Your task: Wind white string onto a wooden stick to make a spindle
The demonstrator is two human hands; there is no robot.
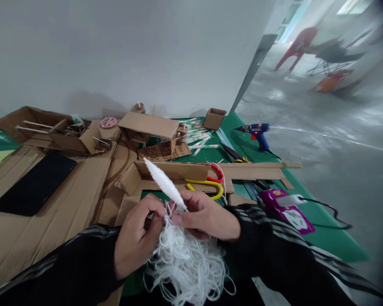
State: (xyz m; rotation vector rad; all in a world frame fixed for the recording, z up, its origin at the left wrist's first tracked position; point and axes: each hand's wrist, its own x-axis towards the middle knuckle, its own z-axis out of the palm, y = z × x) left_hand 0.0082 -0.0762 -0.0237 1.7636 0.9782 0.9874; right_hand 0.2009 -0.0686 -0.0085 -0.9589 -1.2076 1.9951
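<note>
A stick wound thickly with white yarn, a yarn spindle [164, 183], points up and left from between my hands. My right hand [207, 216] is closed around its lower end, thumb and fingers pinching there. With fingertips pinched together, my left hand [143, 231] grips strands of loose yarn just beside the spindle's base. A big tangled heap of white yarn [188, 265] hangs below both hands, at the near edge of the table. Part of each hand's fingertips is hidden by yarn and the other fingers.
Cardboard box pieces [150, 125] and an open cardboard tray [175, 171] lie beyond my hands. Left is a black tablet-like slab [35, 182]. Right are a blue glue gun [257, 132], a purple power strip [285, 210], scissors [239, 158] and red and yellow curved tubes [215, 182].
</note>
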